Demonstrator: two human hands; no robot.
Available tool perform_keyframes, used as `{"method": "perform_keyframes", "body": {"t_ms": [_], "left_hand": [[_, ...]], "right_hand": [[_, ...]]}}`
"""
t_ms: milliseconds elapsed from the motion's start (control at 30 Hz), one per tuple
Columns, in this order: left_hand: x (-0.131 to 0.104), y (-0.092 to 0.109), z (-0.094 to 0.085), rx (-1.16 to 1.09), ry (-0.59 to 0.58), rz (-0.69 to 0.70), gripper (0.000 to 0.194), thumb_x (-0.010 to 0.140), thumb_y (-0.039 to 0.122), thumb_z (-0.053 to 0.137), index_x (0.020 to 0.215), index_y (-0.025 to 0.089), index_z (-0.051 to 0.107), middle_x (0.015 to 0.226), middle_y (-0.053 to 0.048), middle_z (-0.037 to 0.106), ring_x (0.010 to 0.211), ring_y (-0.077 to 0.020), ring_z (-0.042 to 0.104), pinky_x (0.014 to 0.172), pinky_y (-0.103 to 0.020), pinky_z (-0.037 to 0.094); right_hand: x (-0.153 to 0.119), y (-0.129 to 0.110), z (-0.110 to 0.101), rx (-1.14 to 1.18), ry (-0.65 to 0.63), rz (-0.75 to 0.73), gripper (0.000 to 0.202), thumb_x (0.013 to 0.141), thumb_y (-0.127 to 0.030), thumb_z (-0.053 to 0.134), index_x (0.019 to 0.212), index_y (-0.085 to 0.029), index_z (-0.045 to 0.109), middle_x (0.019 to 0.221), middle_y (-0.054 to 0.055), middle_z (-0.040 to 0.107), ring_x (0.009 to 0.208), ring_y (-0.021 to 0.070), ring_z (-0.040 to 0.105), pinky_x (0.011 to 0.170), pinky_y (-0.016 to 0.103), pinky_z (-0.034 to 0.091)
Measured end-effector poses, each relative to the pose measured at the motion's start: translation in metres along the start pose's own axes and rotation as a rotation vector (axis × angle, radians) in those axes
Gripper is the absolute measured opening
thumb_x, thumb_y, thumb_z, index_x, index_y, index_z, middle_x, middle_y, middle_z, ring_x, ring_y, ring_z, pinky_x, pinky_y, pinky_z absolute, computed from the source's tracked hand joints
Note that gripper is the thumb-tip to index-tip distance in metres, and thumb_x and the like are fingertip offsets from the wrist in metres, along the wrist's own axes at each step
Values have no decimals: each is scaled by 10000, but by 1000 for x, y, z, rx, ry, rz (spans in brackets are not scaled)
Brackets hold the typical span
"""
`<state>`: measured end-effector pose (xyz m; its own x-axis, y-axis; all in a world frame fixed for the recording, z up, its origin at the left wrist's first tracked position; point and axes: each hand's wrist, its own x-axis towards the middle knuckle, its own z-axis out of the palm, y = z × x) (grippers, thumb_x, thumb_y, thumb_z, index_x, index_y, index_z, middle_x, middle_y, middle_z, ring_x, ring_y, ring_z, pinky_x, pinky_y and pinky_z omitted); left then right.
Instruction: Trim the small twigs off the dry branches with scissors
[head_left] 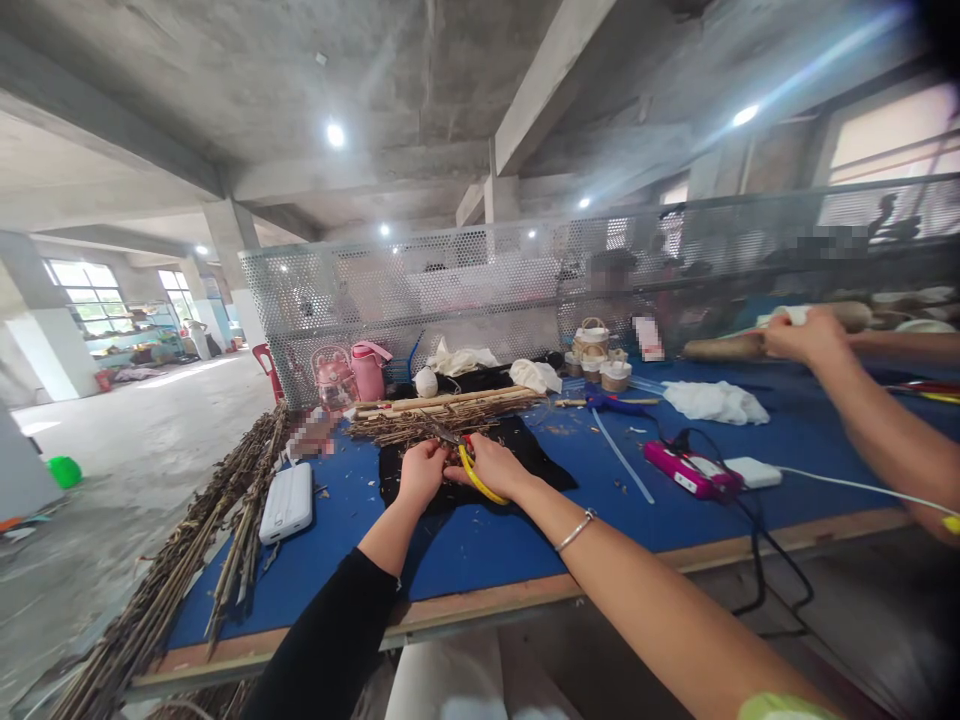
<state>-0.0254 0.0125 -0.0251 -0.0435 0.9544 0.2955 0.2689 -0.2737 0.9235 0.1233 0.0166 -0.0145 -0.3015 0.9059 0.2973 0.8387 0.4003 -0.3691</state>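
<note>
Clock centred on the two hands, 12 = away from the wearer. Right hand (491,467): fingers wrapped round yellow-handled cutters (469,470), metal head aimed at 11. Left hand (424,472): fingers bent in just beside the cutters; can't tell if they're pinching anything. Both over a black cloth (544,462) on the blue table (450,572). Twig bundle (420,428) at 12, just past the cutter head.

Risks:
- Nip to the left fingers. Cause: cutter head very near them, contact point hidden.
- Twigs roll or scatter. Cause: thin, dry-looking, uneven pile, no tie visible; a knock could do it.
- Cloth bunches and drags debris along. Cause: it's rumpled, and nothing visible pins its edges.
- Snag at 3: magenta power strip (691,470) with loose cables; a wide right-arm swing could catch one. Another person's hand (806,335) is at 2, well apart.
</note>
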Motion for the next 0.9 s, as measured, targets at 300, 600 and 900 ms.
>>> {"method": "perform_keyframes", "body": {"t_ms": [300,600,900], "left_hand": [[-3,5,1,-21,-2,-54,284,755,359,509,821,117,643,709,-51,658,457,-85,481,420,-181,357],[-7,13,2,9,24,-37,254,753,337,496,670,129,616,578,-25,604,419,-77,446,401,-180,350],[-2,6,-2,94,53,-4,282,749,368,487,669,143,637,550,-13,590,421,-86,465,409,-188,353]], "right_hand": [[0,2,2,2,29,-14,583,671,-645,538,998,-165,493,1010,103,583,950,241,558,717,292,373],[0,-1,3,20,31,43,589,675,-679,508,976,-174,480,948,101,620,881,237,595,651,266,365],[1,-3,-3,-44,-46,101,573,676,-716,459,886,-191,550,893,109,646,858,248,608,637,262,376]]}}
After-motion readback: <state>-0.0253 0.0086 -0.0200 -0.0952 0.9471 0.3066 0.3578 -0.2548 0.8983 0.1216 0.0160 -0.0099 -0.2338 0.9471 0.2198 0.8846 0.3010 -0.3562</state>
